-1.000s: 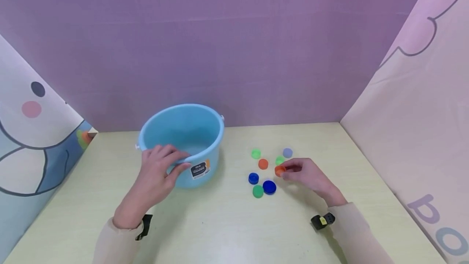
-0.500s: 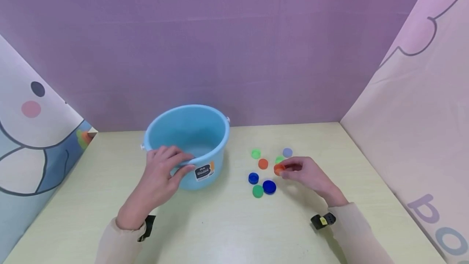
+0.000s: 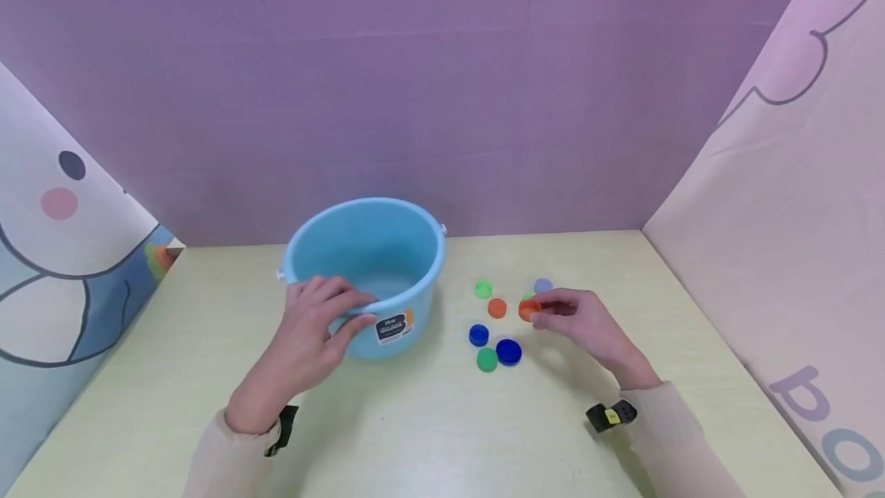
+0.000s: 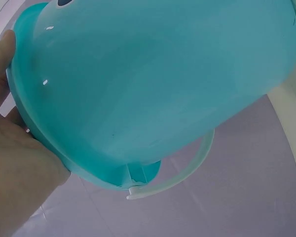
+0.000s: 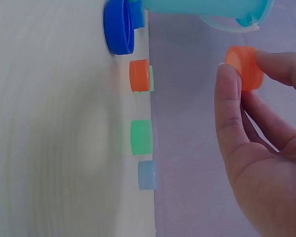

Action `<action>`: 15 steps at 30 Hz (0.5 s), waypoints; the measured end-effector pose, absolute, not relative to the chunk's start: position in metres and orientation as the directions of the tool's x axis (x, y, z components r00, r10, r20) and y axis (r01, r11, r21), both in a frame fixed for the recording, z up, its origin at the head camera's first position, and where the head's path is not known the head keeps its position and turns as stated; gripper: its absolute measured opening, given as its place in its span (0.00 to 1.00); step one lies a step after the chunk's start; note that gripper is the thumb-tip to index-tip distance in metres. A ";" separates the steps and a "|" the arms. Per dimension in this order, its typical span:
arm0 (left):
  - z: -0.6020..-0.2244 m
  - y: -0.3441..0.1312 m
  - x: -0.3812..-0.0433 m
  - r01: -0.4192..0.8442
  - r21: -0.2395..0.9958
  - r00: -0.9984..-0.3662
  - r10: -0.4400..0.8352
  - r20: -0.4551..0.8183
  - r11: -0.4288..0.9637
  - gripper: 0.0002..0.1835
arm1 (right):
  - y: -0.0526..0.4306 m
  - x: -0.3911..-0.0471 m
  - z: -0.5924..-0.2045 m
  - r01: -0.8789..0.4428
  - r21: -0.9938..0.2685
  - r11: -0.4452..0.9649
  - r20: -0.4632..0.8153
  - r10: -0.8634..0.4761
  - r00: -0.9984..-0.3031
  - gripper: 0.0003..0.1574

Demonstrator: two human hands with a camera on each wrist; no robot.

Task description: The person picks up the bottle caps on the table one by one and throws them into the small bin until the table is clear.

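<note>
Person's pale beige left sleeve (image 3: pixel 231 453), matching right sleeve (image 3: pixel 676 440), black left wrist camera (image 3: pixel 282 430), black right wrist camera (image 3: pixel 598 420), yellow label (image 3: pixel 611 416).

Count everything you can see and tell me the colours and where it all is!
table: 1, pale, below everything
bucket: 1, light blue, left of the loose caps
label: 1, black, white and orange, bucket's front
handle: 1, whitish, on the bucket
held cap: 1, orange, above the table
loose caps: on the table
orange cap: 1
light green caps: 2, one partly hidden
green cap: 1, darker
blue caps: 2, dark
pale blue cap: 1, back
backdrop: 1, purple, behind
printed side panels: 2, multicoloured
wrist devices: 2, black
sleeves: 2, beige
left hand: 1, gripping the bucket's rim
right hand: 1, pinching the held cap
</note>
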State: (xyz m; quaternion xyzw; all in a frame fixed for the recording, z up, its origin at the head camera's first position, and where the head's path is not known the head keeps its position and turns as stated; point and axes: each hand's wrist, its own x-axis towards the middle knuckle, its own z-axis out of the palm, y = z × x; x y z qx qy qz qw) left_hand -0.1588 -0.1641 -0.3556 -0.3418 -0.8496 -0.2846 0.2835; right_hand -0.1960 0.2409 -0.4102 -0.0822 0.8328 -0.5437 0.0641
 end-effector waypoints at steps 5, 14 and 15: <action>-0.354 -0.162 -0.158 0.748 0.294 -0.602 0.422 0.678 0.595 0.13 | 0.242 -0.195 -0.409 -0.070 -0.933 0.353 -0.008 -0.214 -0.977 0.28; -0.354 -0.158 -0.156 0.761 0.297 -0.596 0.438 0.673 0.577 0.13 | 0.240 -0.194 -0.403 -0.113 -0.940 0.321 0.046 -0.211 -0.976 0.25; -0.354 -0.158 -0.156 0.763 0.296 -0.593 0.440 0.674 0.575 0.13 | 0.240 -0.194 -0.402 -0.118 -0.940 0.319 0.051 -0.210 -0.976 0.25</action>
